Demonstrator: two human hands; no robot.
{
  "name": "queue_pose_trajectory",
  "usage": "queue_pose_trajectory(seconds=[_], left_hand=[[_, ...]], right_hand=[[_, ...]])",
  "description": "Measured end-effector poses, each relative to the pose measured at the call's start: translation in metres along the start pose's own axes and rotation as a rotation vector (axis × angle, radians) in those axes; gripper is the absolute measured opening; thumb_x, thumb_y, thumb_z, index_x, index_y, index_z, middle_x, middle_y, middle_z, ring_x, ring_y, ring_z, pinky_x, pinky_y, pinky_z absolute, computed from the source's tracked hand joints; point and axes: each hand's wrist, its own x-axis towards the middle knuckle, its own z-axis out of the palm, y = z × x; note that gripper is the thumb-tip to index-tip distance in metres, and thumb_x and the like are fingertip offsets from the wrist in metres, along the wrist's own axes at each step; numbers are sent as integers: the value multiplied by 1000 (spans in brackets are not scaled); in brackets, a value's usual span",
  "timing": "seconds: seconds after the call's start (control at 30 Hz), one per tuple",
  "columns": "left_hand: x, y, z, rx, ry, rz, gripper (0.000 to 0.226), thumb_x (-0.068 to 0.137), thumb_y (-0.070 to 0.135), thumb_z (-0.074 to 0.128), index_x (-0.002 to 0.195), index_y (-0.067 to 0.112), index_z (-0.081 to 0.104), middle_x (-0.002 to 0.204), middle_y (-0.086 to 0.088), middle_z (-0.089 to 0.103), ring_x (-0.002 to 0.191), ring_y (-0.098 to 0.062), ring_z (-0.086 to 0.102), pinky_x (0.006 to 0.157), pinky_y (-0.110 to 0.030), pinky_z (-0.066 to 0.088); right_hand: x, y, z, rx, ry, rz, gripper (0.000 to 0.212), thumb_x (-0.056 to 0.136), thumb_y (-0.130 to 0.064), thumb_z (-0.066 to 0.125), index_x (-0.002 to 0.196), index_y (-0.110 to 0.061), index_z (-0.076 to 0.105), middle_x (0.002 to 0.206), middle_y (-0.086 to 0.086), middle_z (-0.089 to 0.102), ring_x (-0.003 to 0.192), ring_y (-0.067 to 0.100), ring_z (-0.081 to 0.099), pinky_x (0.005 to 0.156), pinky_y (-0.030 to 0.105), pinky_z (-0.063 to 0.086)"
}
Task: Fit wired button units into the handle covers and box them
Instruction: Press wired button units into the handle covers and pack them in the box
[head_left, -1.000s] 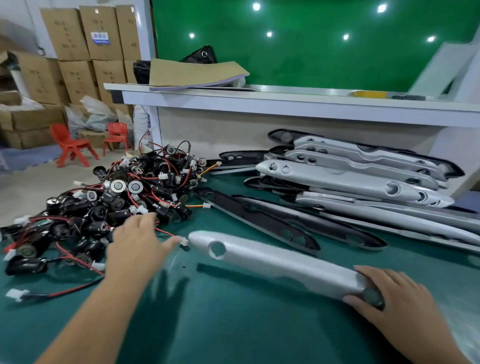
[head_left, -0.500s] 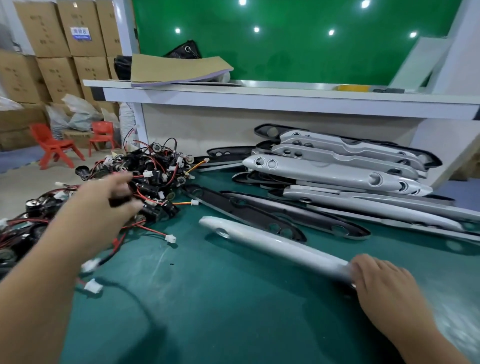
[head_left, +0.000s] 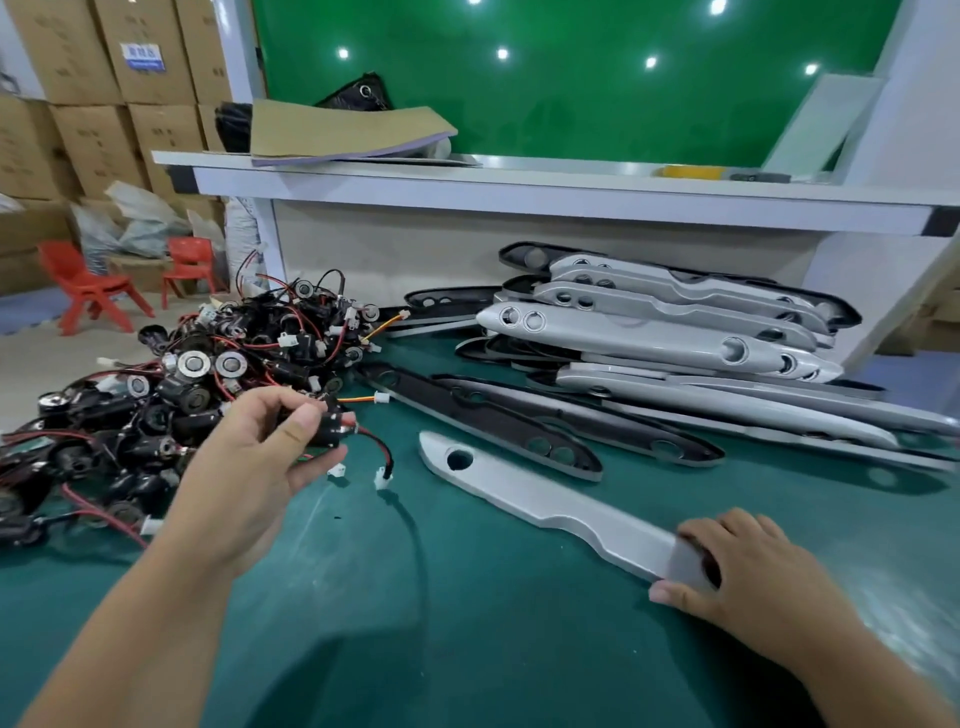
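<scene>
— Green matting covers the bench, with a white shelf behind it. What can't you make out?

— The near end of the silver handle cover is hidden under the right hand. Its fingers curl over that end, and the thumb is against the near edge. The left hand masks most of the wired button unit, pinched between thumb and fingertips. Red and black leads droop from it to white plugs.

— Which way does the cover run?

— Diagonally, from the right hand away and to the left. Its free end, with one round hole, points toward the heap of button units. It sits between the hands, in front of the black covers and the stacked silver ones. I cannot tell whether it lies flat or tipped.
</scene>
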Motion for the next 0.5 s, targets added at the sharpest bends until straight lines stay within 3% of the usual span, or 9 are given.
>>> queue_pose_trajectory(seconds=[0.17,0.4,0.5], left_hand=[[0,15,7,-222,-29,96,20,94,10,45,81,21,57,91,1,64,91,-16,71,72,-27,59],[0,4,13,-219,-40,69,34,96,7,44,73,24,62,78,9,68,85,-12,71,68,-24,58],[1,0,8,-227,-36,63,22,88,14,50,74,23,64,84,4,66,81,-11,70,68,-24,58]], right_hand=[[1,-4,-1,92,2,-34,97,49,-96,8,124,-45,43,104,-20,41,106,3,39,84,21,36],[-2,-12,-6,77,106,-101,93,53,-95,11,123,-44,46,105,-24,41,110,1,38,85,17,35],[-3,-14,-7,75,141,-102,91,56,-94,17,123,-42,50,102,-25,39,109,2,39,85,16,33]])
